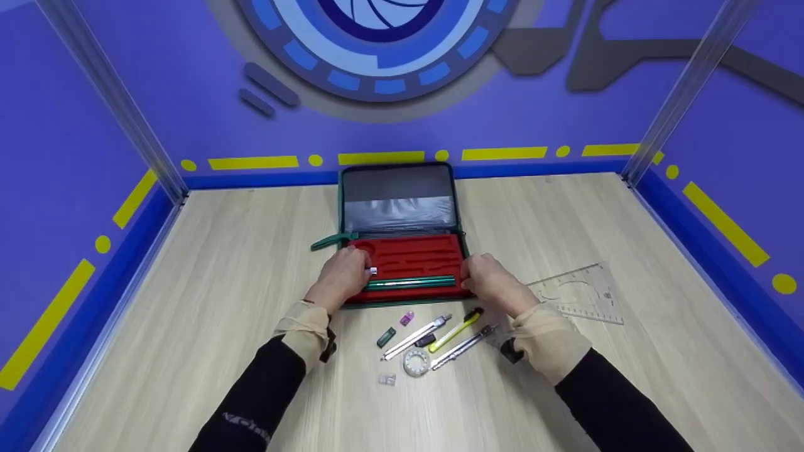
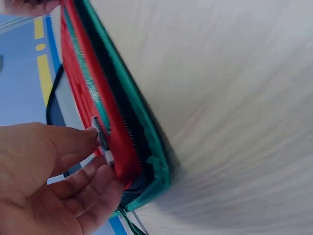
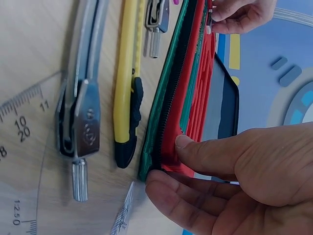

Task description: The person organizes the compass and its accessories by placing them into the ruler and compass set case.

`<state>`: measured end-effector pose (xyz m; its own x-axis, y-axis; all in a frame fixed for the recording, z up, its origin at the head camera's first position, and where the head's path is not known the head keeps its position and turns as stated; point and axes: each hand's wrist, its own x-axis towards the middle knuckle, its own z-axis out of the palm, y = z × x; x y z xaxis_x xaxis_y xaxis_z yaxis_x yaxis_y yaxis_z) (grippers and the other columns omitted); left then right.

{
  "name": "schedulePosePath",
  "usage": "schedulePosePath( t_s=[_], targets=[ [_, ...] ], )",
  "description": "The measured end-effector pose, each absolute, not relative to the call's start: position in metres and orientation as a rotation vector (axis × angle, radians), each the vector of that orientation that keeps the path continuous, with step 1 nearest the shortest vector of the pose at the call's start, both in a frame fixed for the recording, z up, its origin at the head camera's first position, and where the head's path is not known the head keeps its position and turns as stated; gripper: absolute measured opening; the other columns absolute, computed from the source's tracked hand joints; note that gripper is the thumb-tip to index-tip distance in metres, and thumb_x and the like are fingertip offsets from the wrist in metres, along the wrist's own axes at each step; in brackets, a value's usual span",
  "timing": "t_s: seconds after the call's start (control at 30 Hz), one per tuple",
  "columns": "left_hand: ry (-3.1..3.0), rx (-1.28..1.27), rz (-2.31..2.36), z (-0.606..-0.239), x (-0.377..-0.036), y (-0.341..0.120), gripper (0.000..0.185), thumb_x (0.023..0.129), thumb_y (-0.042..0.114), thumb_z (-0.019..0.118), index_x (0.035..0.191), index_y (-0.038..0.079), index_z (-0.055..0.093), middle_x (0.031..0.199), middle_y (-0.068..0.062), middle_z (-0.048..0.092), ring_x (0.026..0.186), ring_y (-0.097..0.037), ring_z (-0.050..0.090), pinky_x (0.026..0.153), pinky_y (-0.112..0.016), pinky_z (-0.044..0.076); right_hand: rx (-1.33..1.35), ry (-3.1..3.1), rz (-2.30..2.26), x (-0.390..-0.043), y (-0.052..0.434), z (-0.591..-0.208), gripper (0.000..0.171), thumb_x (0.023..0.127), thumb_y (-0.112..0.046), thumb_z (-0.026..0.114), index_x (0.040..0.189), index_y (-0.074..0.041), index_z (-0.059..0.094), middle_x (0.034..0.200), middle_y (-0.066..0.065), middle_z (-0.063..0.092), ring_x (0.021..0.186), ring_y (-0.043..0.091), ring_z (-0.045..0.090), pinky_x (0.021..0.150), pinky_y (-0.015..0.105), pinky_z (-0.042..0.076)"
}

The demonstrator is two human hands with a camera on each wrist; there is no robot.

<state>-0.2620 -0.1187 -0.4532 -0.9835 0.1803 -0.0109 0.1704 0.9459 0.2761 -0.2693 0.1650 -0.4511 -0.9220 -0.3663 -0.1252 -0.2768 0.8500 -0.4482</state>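
My left hand (image 1: 342, 276) covers the near left corner of the open green zip case with the red moulded foam tray (image 1: 411, 254), so the end of the long green metal tube (image 1: 411, 282) lying in the tray's front slot is hidden under my fingers. From the head view I cannot make out exactly what they pinch; the left wrist view shows my thumb and fingertips (image 2: 90, 137) closed on a small silvery tip (image 2: 103, 142) at the tray's edge. My right hand (image 1: 493, 282) grips the case's near right corner, thumb on the red foam and fingers curled under the green edge (image 3: 156, 122).

The case lies directly under and between my hands, its grey-lined lid (image 1: 399, 194) folded away from me. The tray's other cut-out slots look unfilled.

Just behind my right hand, towards me, lie a yellow utility knife (image 1: 457, 329) and two silver metal drawing tools (image 1: 465, 345). A clear plastic ruler template (image 1: 581, 295) sits to its right, its markings faint and hard to read.
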Motion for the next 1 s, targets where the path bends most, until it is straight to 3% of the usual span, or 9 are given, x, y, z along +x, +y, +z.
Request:
schedulePosePath(
  t_s=[0.23, 0.6, 0.8, 1.0],
  targets=[
    [3.193, 0.323, 0.404, -0.442, -0.233, -0.105, 0.015, 0.095, 0.011, 0.071, 0.107, 0.004, 0.076, 0.104, -0.014, 0.067, 0.097, -0.031, 0.064, 0.080, -0.044, 0.057, -0.515, 2.825, -0.655, -0.269, 0.166, -0.452, 0.010, 0.087, 0.010, 0.066, 0.086, 0.002, 0.072, 0.079, 0.007, 0.064, 0.074, 0.021, 0.055, 0.070, 0.037, 0.051],
    [2.908, 0.888, 0.449, -0.432, -0.158, -0.070, 0.026, 0.092, 0.014, 0.079, 0.118, 0.009, 0.078, 0.113, -0.005, 0.071, 0.106, -0.019, 0.062, 0.091, -0.033, 0.054, -0.530, 2.822, -0.653, -0.271, 0.168, -0.451, 0.010, 0.087, 0.009, 0.067, 0.085, 0.001, 0.072, 0.079, 0.007, 0.064, 0.073, 0.020, 0.056, 0.069, 0.037, 0.052],
    [2.890, 0.995, 0.343, -0.442, -0.139, -0.062, 0.025, 0.091, 0.019, 0.080, 0.115, 0.012, 0.079, 0.104, -0.002, 0.067, 0.092, -0.013, 0.060, 0.078, -0.029, 0.054, -0.554, 2.820, -0.640, -0.273, 0.168, -0.451, 0.009, 0.087, 0.009, 0.068, 0.084, 0.001, 0.072, 0.078, 0.006, 0.065, 0.072, 0.019, 0.056, 0.069, 0.038, 0.053],
    [2.989, 1.157, 0.114, -0.451, -0.124, -0.057, 0.024, 0.087, 0.025, 0.084, 0.105, 0.011, 0.078, 0.099, -0.003, 0.067, 0.094, -0.017, 0.064, 0.069, -0.030, 0.052, -0.536, 2.802, -0.641, -0.272, 0.165, -0.451, 0.007, 0.088, 0.008, 0.069, 0.086, 0.001, 0.072, 0.079, 0.006, 0.065, 0.071, 0.018, 0.054, 0.067, 0.035, 0.050]
  ],
)
